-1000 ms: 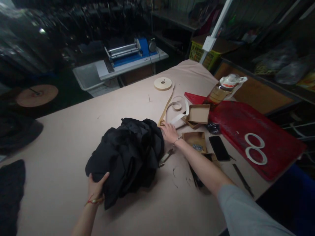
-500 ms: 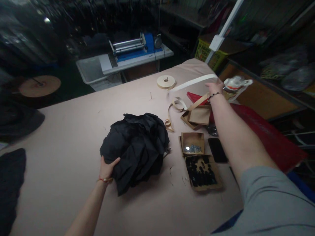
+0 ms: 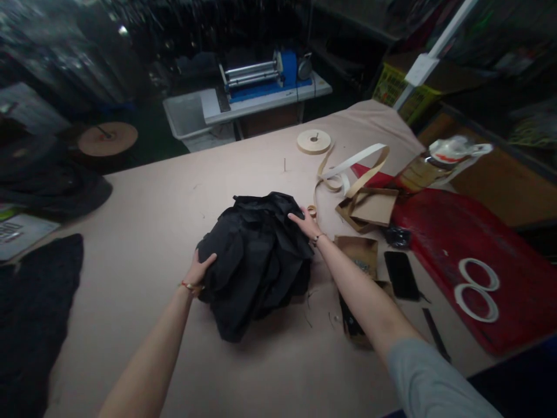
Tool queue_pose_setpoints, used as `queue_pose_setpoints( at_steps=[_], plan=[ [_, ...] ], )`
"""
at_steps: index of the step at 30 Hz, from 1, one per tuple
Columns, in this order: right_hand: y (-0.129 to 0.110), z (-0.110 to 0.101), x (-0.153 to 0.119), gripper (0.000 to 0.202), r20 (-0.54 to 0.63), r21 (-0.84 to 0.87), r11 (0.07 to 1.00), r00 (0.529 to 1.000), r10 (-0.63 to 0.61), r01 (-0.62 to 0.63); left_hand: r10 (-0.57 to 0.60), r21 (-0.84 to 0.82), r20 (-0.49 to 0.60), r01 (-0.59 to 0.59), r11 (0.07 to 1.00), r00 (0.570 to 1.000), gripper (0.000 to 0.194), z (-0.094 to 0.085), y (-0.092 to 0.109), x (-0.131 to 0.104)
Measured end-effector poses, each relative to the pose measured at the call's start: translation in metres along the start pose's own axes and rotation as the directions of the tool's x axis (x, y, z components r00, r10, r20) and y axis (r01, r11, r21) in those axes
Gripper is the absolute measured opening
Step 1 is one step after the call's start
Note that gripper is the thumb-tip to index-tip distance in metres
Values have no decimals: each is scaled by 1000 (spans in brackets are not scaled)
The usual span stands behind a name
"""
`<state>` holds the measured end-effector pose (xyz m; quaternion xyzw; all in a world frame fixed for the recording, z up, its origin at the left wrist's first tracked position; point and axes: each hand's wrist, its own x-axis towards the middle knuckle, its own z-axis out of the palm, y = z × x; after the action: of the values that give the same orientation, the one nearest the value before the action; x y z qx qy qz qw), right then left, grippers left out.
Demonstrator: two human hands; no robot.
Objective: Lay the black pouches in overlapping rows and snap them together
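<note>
On the near side of the tape roll (image 3: pixel 314 148), the left hand (image 3: pixel 198 271) and right hand (image 3: pixel 308 225) grip either side of the bunched black cloth (image 3: pixel 259 249), whose loose folds, if dragged toward the roll, could snag the small tape coil (image 3: pixel 312 208) lying before it.

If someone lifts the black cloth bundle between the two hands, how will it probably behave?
The black cloth bundle would probably sag and change shape, since it lies in loose folds. Lifted by one edge, it may unfold, as no tie shows around it. Rolling seems unlikely, given its crumpled outline.
</note>
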<state>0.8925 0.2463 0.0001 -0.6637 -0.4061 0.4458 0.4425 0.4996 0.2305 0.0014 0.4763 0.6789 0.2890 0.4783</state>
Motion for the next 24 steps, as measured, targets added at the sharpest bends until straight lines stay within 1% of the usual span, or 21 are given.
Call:
queue_pose_setpoints(
  at_steps=[2, 3, 5, 7, 9, 11, 13, 15, 17, 19, 22, 24],
  plan=[
    [-10, 16, 4, 71, 82, -9, 1000, 997, 4, -4, -19, -73, 73, 25, 997, 997, 76, 5, 9, 2],
    [-15, 22, 2, 75, 113, -24, 1000, 994, -8, 11, -23, -95, 106, 33, 995, 994, 75, 9, 10, -1],
    [-20, 33, -11, 83, 139, -85, 995, 989, -39, 51, -16, -91, 133, 28, 995, 991, 74, 16, 5, -14],
    [-19, 38, -30, 89, 140, -150, 985, 988, -60, 81, 9, -58, 115, -2, 998, 993, 72, 23, -5, -34],
    [-11, 36, -51, 90, 120, -151, 985, 990, -69, 86, 34, -20, 65, -33, 999, 997, 73, 31, -15, -60],
    [0, 28, -67, 87, 89, -79, 994, 994, -64, 71, 59, -6, 34, -59, 998, 998, 77, 43, -20, -85],
    [12, 16, -77, 85, 52, 3, 999, 997, -52, 52, 68, -11, 28, -68, 998, 997, 81, 58, -18, -105],
    [23, 3, -81, 84, 11, 64, 997, 999, -35, 35, 72, -17, 32, -71, 997, 997, 85, 73, -10, -116],
    [31, -10, -82, 79, -35, 108, 994, 999, -12, 16, 108, -19, 50, -107, 994, 993, 89, 87, 1, -117],
    [39, -20, -84, 73, -97, 141, 990, 995, 19, -5, 195, -15, 86, -195, 981, 977, 93, 100, 14, -110],
    [48, -31, -88, 68, -241, 140, 989, 968, 69, -35, 335, 5, 163, -341, 940, 928, 94, 114, 33, -89],
    [52, -35, -89, 67, -344, 129, 990, 934, 92, -50, 387, 23, 230, -403, 915, 893, 94, 122, 46, -69]
  ],
)
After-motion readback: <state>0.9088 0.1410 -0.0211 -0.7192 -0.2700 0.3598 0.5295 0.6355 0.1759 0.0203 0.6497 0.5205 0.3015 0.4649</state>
